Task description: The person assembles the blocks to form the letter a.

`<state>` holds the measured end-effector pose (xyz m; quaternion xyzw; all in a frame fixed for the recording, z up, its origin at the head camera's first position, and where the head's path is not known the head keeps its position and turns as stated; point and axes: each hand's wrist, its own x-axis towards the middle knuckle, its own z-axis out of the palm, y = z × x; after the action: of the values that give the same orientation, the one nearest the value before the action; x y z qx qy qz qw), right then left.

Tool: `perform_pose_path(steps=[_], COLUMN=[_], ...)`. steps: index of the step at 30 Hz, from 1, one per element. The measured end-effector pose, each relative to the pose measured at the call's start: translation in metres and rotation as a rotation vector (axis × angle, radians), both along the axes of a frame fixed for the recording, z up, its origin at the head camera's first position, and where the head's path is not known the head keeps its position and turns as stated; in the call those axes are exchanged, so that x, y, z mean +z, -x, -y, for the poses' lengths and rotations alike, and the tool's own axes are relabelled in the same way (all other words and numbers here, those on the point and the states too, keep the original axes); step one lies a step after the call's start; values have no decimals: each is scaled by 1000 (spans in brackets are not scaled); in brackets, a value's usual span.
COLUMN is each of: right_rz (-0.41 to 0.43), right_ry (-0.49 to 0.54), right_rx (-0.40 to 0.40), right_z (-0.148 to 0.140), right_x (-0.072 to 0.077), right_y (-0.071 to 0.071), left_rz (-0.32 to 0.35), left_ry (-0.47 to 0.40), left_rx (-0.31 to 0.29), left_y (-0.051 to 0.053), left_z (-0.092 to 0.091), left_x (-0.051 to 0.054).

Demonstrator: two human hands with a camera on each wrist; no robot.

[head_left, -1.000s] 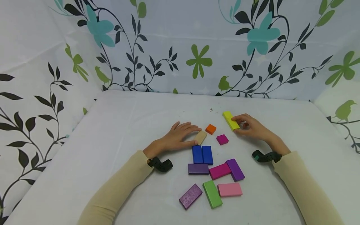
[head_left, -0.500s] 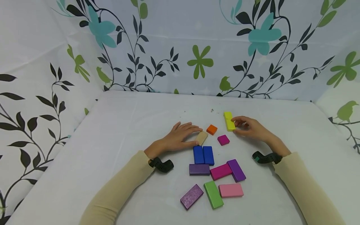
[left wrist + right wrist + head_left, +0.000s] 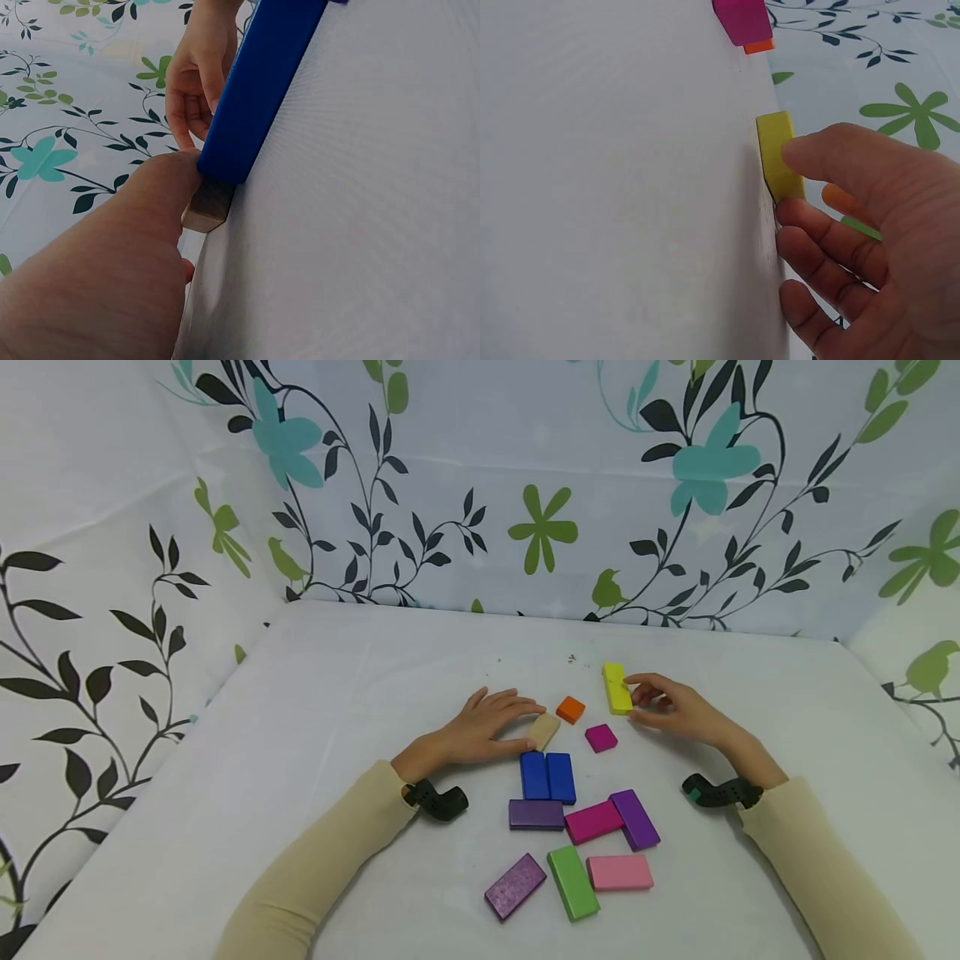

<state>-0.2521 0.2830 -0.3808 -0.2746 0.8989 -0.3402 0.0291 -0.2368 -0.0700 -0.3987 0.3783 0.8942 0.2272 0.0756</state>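
Note:
My left hand (image 3: 480,728) lies palm down around a beige block (image 3: 543,732), its index fingertip near the far end and its thumb near the close end. In the left wrist view the beige block (image 3: 210,204) shows partly behind a blue block (image 3: 259,90). My right hand (image 3: 678,708) has thumb and curled fingers at the right side of a yellow block (image 3: 617,688), which lies flat. The right wrist view shows the thumb against the yellow block (image 3: 778,150), with fingertips by its near end. An orange block (image 3: 570,709) and a magenta block (image 3: 601,738) lie between the hands.
Below the beige block stand two blue blocks (image 3: 534,775) side by side, then a dark purple block (image 3: 536,815). Further down are crimson (image 3: 594,822), violet (image 3: 635,819), glittery purple (image 3: 515,887), green (image 3: 573,882) and pink blocks (image 3: 620,872). A patterned cloth (image 3: 450,468) hangs behind the white table (image 3: 390,652).
The yellow block has turned from a slant to nearly upright in view under my right hand. My left hand stays at the beige block. The whole head view has shifted slightly.

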Motion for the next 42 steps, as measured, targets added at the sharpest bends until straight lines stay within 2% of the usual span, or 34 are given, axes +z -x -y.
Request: perform_pose_path(steps=[8,15,26,38,42], right_rz=[-21,6,-7,25,42], right_ry=[13,-2,-1,12,42], right_rx=[56,63,103,147,192], right_z=[1,2,0,1,2], right_x=[4,7,7,9,8], right_y=[-6,-10,-19,-37,-42], left_rz=[-12,-8,-16,-4,1], left_ry=[-5,7,2,-8,-12], left_rx=[0,1,2,-3,-12], left_y=[-1,1,3,0,0], left_z=[2,3,4,2,1], left_x=[4,3,2,2,2])
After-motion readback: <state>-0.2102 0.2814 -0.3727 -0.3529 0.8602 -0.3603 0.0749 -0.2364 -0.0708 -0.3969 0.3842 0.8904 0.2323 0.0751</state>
